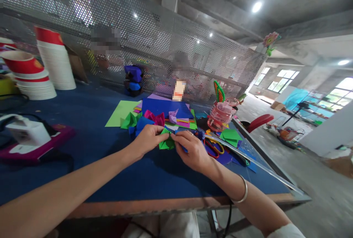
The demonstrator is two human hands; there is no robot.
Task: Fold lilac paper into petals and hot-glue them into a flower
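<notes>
A small folded green paper (166, 142) is held above the blue table between both hands. My left hand (149, 139) pinches its left and upper edge between thumb and fingers. On the paper's right edge, the fingers of my right hand (191, 150) are closed; a bit of blue shows beside them, too small to make out. Just behind the hands lie folded pieces in blue (143, 123), magenta (154, 117), green (130, 120) and light purple (173, 116). Yellow-handled scissors (216, 146) lie right of my right hand.
Colored sheets (118, 115) lie behind the hands. A pink jar (220, 115) and a long clear strip (256, 162) are at the right. Stacked paper cups (56, 63) and a white plug on a magenta power strip (35, 150) stand left. A perforated screen (154, 39) rises behind.
</notes>
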